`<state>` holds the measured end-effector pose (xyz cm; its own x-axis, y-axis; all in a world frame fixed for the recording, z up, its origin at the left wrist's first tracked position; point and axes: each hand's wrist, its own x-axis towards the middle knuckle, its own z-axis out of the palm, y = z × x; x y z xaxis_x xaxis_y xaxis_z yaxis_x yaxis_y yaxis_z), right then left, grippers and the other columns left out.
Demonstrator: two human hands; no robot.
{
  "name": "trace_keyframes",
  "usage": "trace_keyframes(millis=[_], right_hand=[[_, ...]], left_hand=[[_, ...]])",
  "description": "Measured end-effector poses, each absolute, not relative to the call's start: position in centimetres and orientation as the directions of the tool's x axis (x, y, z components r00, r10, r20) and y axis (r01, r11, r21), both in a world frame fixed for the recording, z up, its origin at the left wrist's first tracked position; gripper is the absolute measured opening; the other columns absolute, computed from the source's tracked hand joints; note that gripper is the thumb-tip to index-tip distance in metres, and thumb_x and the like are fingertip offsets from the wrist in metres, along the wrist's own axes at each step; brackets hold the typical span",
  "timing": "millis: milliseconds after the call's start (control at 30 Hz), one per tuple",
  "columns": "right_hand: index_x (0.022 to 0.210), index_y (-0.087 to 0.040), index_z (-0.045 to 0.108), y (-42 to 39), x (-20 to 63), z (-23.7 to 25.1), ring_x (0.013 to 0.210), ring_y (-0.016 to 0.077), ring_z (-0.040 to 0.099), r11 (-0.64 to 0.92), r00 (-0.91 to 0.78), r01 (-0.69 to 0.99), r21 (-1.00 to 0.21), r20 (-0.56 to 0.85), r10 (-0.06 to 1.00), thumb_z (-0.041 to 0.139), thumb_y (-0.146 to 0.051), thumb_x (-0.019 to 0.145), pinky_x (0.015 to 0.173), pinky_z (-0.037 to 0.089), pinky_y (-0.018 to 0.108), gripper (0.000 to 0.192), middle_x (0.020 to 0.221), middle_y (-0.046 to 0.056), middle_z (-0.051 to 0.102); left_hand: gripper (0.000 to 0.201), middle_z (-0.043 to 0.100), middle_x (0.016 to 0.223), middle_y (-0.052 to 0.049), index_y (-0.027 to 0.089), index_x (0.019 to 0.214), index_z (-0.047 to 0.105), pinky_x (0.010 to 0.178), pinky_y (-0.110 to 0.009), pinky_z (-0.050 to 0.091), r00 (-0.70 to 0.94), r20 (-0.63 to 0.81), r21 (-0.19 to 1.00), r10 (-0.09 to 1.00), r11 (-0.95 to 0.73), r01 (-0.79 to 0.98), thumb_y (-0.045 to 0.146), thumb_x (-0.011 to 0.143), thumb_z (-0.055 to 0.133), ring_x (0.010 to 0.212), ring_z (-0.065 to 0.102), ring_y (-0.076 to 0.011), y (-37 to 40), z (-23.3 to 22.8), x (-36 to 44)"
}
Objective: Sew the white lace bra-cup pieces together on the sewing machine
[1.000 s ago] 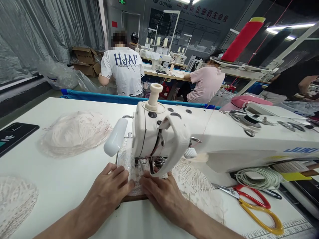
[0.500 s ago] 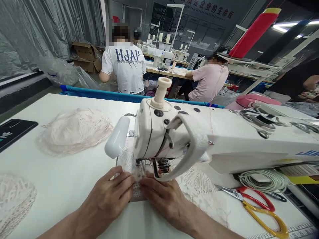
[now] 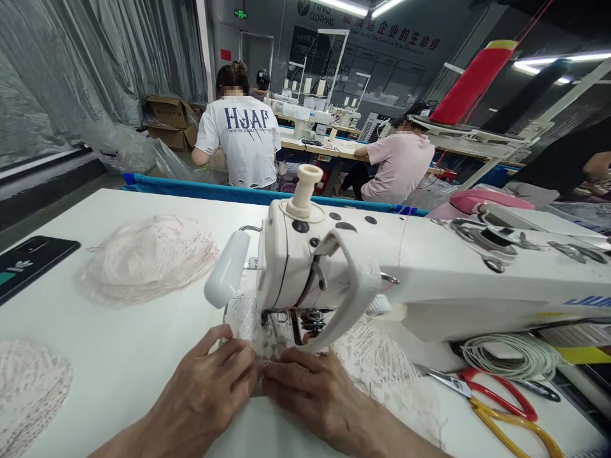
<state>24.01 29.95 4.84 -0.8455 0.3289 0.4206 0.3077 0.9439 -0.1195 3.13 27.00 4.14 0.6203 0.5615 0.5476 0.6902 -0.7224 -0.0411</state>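
Observation:
A white sewing machine (image 3: 329, 267) stands over the table, its head just beyond my hands. White lace fabric (image 3: 245, 312) lies under the presser foot and spreads to the right behind my wrist. My left hand (image 3: 214, 375) has its fingers bent and pressed on the near left part of the lace. Close beside it, almost touching, my right hand (image 3: 310, 385) pinches the lace with fingers together. The fingertips of both hands partly cover the cloth, and the machine's guard arm hides some of the stitching area.
Lace piles (image 3: 147, 257) and a second lace piece (image 3: 31, 394) lie left, near a black phone (image 3: 35, 261). Scissors (image 3: 496, 401) and a cord coil (image 3: 510, 356) lie right. A red thread cone (image 3: 472, 83) stands above. Two people (image 3: 243, 137) sit at machines beyond.
The view has tilted up slightly, so things sit lower in the picture. My hands stay at the lace by the presser foot, drawn slightly closer together.

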Motion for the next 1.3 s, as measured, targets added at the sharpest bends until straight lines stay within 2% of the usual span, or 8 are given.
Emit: trace_keyframes(millis=[133, 300, 433, 567, 733, 933, 1133, 1300], right_hand=[[0.103, -0.016, 0.061, 29.9, 23.9, 4.8, 0.082, 0.0153, 0.060, 0.929, -0.824, 0.324, -0.176, 0.430, 0.369, 0.048, -0.027, 0.093, 0.076, 0.042, 0.032, 0.020, 0.101, 0.004, 0.068], [0.110, -0.015, 0.059, 30.0, 23.9, 4.5, 0.086, 0.0205, 0.060, 0.871, -0.725, 0.464, -0.160, 0.497, 0.477, 0.043, -0.052, 0.090, 0.083, 0.039, 0.038, 0.045, 0.099, 0.009, 0.069], [0.110, -0.016, 0.059, 31.1, 23.8, 4.2, 0.099, 0.0239, 0.057, 0.858, -0.696, 0.502, -0.110, 0.538, 0.476, 0.044, -0.060, 0.085, 0.087, 0.038, 0.041, 0.053, 0.104, 0.010, 0.067], [0.114, -0.018, 0.057, 31.7, 23.9, 4.2, 0.103, 0.0243, 0.055, 0.858, -0.712, 0.507, -0.078, 0.523, 0.469, 0.049, -0.061, 0.081, 0.089, 0.038, 0.042, 0.055, 0.110, 0.010, 0.065], [0.116, -0.019, 0.056, 31.5, 24.0, 4.4, 0.104, 0.0236, 0.055, 0.853, -0.740, 0.515, -0.081, 0.460, 0.490, 0.046, -0.058, 0.084, 0.089, 0.039, 0.042, 0.052, 0.109, 0.010, 0.065], [0.099, -0.018, 0.062, 31.3, 24.3, 3.9, 0.104, 0.0260, 0.053, 0.858, -0.727, 0.512, -0.031, 0.516, 0.453, 0.049, -0.058, 0.083, 0.090, 0.036, 0.044, 0.045, 0.106, 0.011, 0.065], [0.084, -0.018, 0.064, 31.3, 24.1, 4.0, 0.093, 0.0231, 0.056, 0.844, -0.734, 0.536, -0.025, 0.480, 0.480, 0.050, -0.060, 0.082, 0.092, 0.031, 0.047, 0.045, 0.093, 0.009, 0.067], [0.078, -0.018, 0.060, 31.2, 23.9, 4.7, 0.092, 0.0195, 0.056, 0.816, -0.715, 0.572, -0.080, 0.438, 0.544, 0.048, -0.053, 0.088, 0.092, 0.029, 0.044, 0.038, 0.094, 0.006, 0.067]], left_hand=[[0.027, 0.059, 0.073, 0.001, 0.016, 0.086, 0.063, 0.083, -0.037, 0.040, 0.617, 0.538, -0.034, 0.575, -0.717, 0.697, 0.005, 0.093, 0.039, 0.073, 0.056, -0.0131, 26.8, 4.2, 3.1], [0.027, 0.061, 0.074, -0.001, 0.015, 0.092, 0.063, 0.084, -0.037, 0.040, 0.575, 0.558, -0.004, 0.599, -0.691, 0.723, 0.009, 0.094, 0.037, 0.073, 0.058, -0.0150, 27.5, 5.0, 3.5], [0.025, 0.063, 0.080, -0.003, 0.016, 0.092, 0.063, 0.085, -0.040, 0.038, 0.549, 0.519, 0.009, 0.655, -0.647, 0.763, 0.008, 0.092, 0.039, 0.078, 0.059, -0.0175, 28.3, 5.2, 3.6], [0.026, 0.064, 0.080, -0.003, 0.018, 0.091, 0.063, 0.084, -0.040, 0.037, 0.525, 0.545, 0.025, 0.653, -0.639, 0.768, 0.011, 0.091, 0.038, 0.078, 0.059, -0.0179, 28.7, 4.6, 3.5], [0.025, 0.064, 0.078, -0.002, 0.017, 0.092, 0.064, 0.085, -0.038, 0.036, 0.510, 0.598, 0.037, 0.618, -0.658, 0.752, 0.010, 0.091, 0.040, 0.076, 0.057, -0.0167, 28.8, 4.0, 3.7], [0.027, 0.066, 0.080, -0.003, 0.013, 0.112, 0.059, 0.089, -0.039, 0.037, 0.521, 0.610, -0.017, 0.597, -0.647, 0.762, 0.008, 0.091, 0.041, 0.077, 0.058, -0.0161, 28.2, 3.2, 3.6], [0.026, 0.066, 0.080, -0.003, 0.015, 0.111, 0.058, 0.091, -0.041, 0.037, 0.553, 0.609, -0.079, 0.569, -0.651, 0.755, 0.013, 0.093, 0.039, 0.085, 0.060, -0.0181, 28.4, 1.8, 2.9], [0.029, 0.069, 0.088, -0.005, 0.015, 0.107, 0.060, 0.093, -0.042, 0.034, 0.541, 0.617, -0.073, 0.571, -0.643, 0.762, 0.011, 0.095, 0.034, 0.088, 0.061, -0.0192, 28.6, 2.5, 3.0]])
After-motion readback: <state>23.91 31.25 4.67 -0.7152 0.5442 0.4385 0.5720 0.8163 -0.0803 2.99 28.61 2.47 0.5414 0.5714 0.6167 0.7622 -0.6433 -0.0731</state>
